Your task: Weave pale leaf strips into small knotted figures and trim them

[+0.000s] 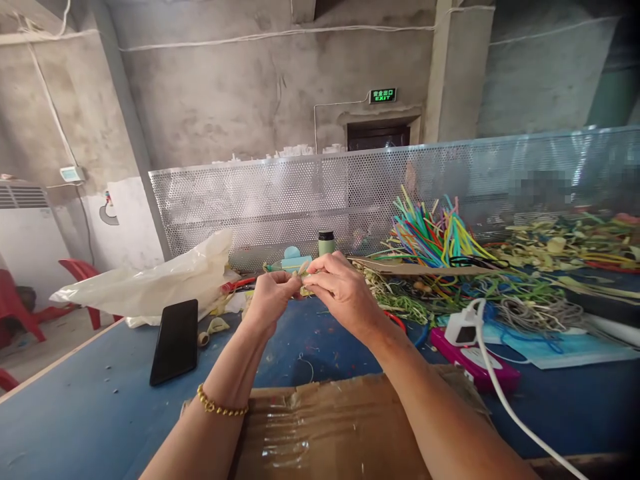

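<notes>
My left hand (pixel 273 293) and my right hand (pixel 343 287) meet above the far middle of the blue table (pixel 95 400). Both are closed in a pinch on a small pale, yellowish-green piece (pixel 303 272), thin and leaf-like. Its exact kind is too small to make out, and fingers cover most of it. A green bottle with a black cap (pixel 326 243) stands just behind my right hand. Under my forearms lies a flat sheet of brown cardboard (pixel 330 427) with clear tape on it.
At left lie a black phone (pixel 175 342) and a whitish plastic bag (pixel 150 290). To the right are colourful strips (pixel 435 230), green artificial stems (pixel 405 300), a magenta power box (pixel 475 360) with a white cable, and a blue mask (pixel 565 347). A perforated metal screen (pixel 260 200) borders the back.
</notes>
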A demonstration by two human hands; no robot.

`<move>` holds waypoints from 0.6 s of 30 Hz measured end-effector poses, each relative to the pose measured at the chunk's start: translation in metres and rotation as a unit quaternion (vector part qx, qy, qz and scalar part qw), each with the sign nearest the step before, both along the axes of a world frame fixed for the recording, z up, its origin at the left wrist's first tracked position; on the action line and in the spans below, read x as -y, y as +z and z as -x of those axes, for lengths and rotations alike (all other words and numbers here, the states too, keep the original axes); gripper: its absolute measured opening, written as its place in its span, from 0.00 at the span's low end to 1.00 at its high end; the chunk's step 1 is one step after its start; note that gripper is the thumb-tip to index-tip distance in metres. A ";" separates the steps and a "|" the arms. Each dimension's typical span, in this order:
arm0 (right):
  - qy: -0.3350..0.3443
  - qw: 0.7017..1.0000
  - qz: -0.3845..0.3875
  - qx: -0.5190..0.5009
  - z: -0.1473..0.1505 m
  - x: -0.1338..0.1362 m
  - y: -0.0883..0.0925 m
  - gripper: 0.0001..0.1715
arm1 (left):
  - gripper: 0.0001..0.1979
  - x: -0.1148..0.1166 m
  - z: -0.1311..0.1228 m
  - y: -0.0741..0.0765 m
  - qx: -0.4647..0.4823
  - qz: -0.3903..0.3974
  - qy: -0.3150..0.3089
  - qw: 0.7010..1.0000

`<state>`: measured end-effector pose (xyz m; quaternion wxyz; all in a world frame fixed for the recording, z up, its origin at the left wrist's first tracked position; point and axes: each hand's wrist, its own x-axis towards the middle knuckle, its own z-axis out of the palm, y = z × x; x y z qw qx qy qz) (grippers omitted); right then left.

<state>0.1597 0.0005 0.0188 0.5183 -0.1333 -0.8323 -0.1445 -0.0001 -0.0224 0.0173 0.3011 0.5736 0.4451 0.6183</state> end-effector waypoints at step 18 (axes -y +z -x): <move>0.055 0.968 0.207 -0.131 -0.003 -0.002 0.001 0.04 | 0.09 0.011 0.002 0.005 -0.050 -0.004 -0.161 0.986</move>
